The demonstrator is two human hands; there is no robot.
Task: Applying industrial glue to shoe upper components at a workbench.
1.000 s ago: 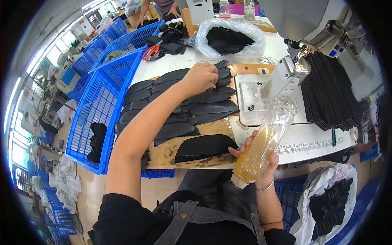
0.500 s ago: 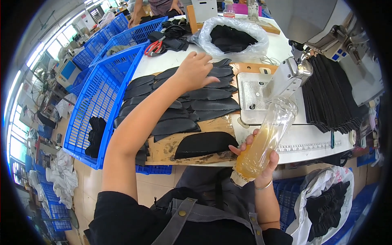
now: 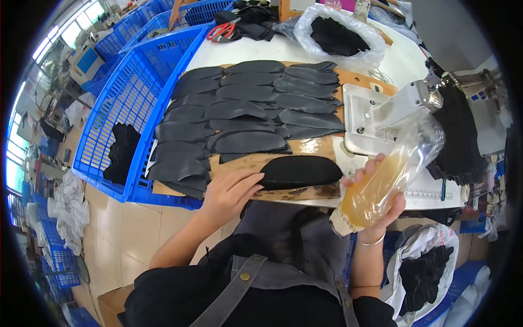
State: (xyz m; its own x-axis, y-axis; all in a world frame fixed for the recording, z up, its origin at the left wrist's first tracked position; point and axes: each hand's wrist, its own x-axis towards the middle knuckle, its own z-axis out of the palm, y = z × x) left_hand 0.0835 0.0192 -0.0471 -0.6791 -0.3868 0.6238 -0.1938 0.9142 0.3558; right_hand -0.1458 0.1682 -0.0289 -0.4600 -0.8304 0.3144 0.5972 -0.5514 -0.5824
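My right hand [image 3: 393,211] grips a clear plastic bottle [image 3: 385,182] of yellowish liquid, tilted with its crusted, pale end low and toward me. At the front of the brown board [image 3: 234,165] lies a single curved black fabric piece [image 3: 302,171]. The fingers of my left hand [image 3: 227,195] are stretched out at that piece's left end, touching or almost touching it; whether they pinch its edge I cannot tell. Behind it, overlapping rows of dark, leaf-shaped pieces [image 3: 245,109] cover the board.
On the left stands a blue plastic crate [image 3: 111,114] with black pieces inside. Red-handled scissors [image 3: 223,31] and a plastic bag of black pieces [image 3: 376,52] lie at the back. To the right are a white machine [image 3: 403,106] and stacked black strips [image 3: 455,125]. A white sack [image 3: 449,261] sits below right.
My left hand has come back from above the rows to the left end of the single black piece. The bottle stays in my right hand. The view has shifted.
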